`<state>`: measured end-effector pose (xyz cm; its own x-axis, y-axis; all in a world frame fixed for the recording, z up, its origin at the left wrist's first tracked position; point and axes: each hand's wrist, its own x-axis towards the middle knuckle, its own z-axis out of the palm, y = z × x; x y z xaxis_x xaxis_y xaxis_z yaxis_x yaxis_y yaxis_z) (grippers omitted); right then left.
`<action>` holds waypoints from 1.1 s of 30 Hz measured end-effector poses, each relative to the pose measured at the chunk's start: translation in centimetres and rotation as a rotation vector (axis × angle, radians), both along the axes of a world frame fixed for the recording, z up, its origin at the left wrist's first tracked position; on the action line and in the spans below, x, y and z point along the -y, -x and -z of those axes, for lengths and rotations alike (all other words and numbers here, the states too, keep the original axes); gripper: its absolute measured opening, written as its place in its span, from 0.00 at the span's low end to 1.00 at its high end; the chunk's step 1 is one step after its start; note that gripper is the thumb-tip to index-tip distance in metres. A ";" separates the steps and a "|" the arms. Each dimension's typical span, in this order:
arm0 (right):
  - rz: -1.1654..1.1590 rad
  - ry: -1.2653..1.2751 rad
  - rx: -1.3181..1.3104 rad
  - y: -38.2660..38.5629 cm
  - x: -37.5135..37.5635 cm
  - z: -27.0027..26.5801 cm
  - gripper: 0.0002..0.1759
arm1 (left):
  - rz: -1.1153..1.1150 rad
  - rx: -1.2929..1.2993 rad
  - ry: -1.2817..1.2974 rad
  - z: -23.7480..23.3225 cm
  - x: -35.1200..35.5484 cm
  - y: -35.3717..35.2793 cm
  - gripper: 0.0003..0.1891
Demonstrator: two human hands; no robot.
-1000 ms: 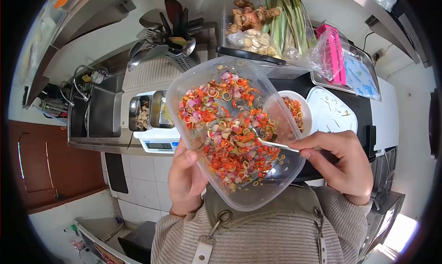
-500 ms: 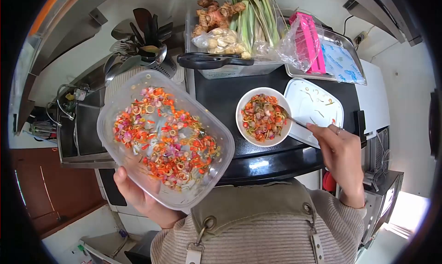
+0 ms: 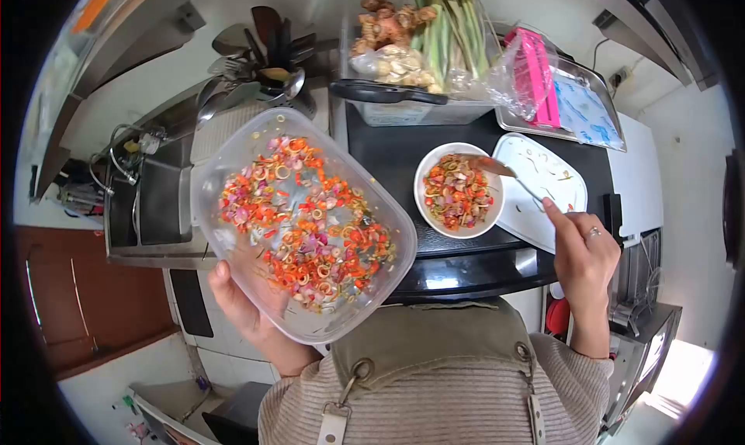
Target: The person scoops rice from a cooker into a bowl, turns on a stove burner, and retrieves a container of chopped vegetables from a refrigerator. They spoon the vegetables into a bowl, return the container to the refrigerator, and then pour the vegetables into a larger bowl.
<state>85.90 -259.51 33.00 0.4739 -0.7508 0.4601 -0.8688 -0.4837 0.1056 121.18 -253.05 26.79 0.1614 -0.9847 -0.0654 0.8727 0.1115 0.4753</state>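
My left hand [image 3: 247, 309] supports a clear plastic container [image 3: 380, 290] from below, its thumb at the near rim. Chopped red chilli, shallot and pale sliced rings [image 3: 314, 224] are scattered over the container's bottom. Between the fingers of my right hand [image 3: 583, 247] is the handle of a metal spoon [image 3: 497, 166], whose bowl is over the far right rim of a white bowl [image 3: 421, 204]. A similar chopped mix [image 3: 458, 193] fills much of that bowl. Beside it lies a white lid [image 3: 543, 177] with a few scraps on it.
Behind the bowl stands a plastic bin [image 3: 419, 113] with ginger [image 3: 388, 26], lemongrass [image 3: 458, 41] and bagged garlic; black-handled scissors [image 3: 388, 92] lie across its front. A metal tray [image 3: 508, 123] holds a pink box [image 3: 535, 80]. Utensils [image 3: 268, 57] and a sink [image 3: 164, 200] are at left.
The spoon has risen out of the mix to the bowl's rim, with my right hand shifting slightly. The whole view has shifted; my left hand still supports the container.
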 end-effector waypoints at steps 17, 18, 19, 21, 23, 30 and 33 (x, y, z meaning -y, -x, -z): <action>0.023 -0.127 0.318 -0.4 -0.8 0.3 0.23 | -0.163 0.165 -0.129 2.8 -3.2 -0.5 0.39; 0.021 -0.069 0.288 -0.6 -0.9 0.5 0.22 | -0.135 0.126 -0.098 3.0 -3.7 -1.3 0.40; 0.041 -0.068 0.286 -0.7 -1.1 0.6 0.22 | -0.121 0.122 -0.092 3.1 -4.1 -2.0 0.40; 0.013 -0.052 0.153 -0.6 -1.3 0.8 0.23 | 0.011 0.031 0.030 2.9 -4.5 -2.7 0.40; 0.013 -0.018 0.128 -0.5 -1.6 1.8 0.23 | -0.137 0.025 -0.056 2.3 -4.4 -2.0 0.41; 0.039 -0.025 0.225 -0.7 -1.9 3.3 0.23 | -0.105 -0.055 -0.053 3.2 -4.8 -3.6 0.39; 0.055 -0.044 0.339 -1.0 -2.2 3.6 0.21 | -0.116 0.025 -0.134 2.7 -4.8 -3.4 0.42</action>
